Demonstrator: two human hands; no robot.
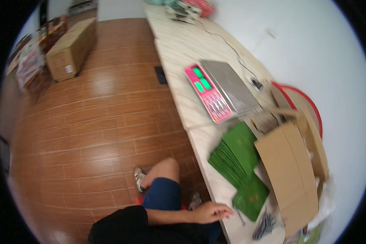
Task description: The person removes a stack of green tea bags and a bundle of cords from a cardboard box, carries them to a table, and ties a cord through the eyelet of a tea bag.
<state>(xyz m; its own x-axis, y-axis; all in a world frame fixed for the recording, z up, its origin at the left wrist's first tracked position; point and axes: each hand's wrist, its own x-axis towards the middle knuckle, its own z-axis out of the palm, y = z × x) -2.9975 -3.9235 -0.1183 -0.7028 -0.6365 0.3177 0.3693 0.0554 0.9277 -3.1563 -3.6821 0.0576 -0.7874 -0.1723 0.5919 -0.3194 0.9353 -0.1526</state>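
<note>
My left hand hovers at the table's front edge, its fingers loosely apart and nothing seen in them. Just beyond the fingertips lies a flat green pouch or envelope, its exact kind unclear. Farther along, a fanned stack of similar green pieces spreads over the tabletop. A bundle of thin grey cords rests to the right of my hand, and one loose grey strand lies nearer to it. My right hand is not in view.
A pink scale with a metal platform stands farther up the long table. An open cardboard box sits at the right by the wall. A black cable runs behind. A long carton is on the floor.
</note>
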